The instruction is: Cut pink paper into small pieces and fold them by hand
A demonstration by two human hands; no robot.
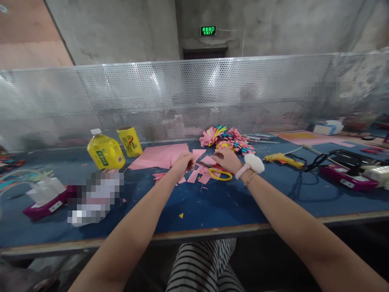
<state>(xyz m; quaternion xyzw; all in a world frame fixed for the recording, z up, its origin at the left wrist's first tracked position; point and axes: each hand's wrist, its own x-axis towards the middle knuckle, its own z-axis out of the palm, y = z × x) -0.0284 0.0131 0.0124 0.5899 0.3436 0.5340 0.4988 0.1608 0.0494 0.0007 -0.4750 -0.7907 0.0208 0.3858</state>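
Observation:
My left hand is closed, its fingers curled together beside a small pink paper piece. What it pinches, if anything, is hidden. My right hand hovers over the cut strips, fingers bent and a little apart, with nothing visible in them. Just under it lie scissors with a yellow and red handle, blades pointing left among pink paper strips. Larger pink paper sheets are left of my left hand. Behind my right hand sits a pile of pink, yellow and blue paper flowers.
At left stand a yellow bottle, a yellow box and a purple power strip. To the right are a yellow glue gun, cables and another purple power strip. A perforated metal panel closes off the table's back.

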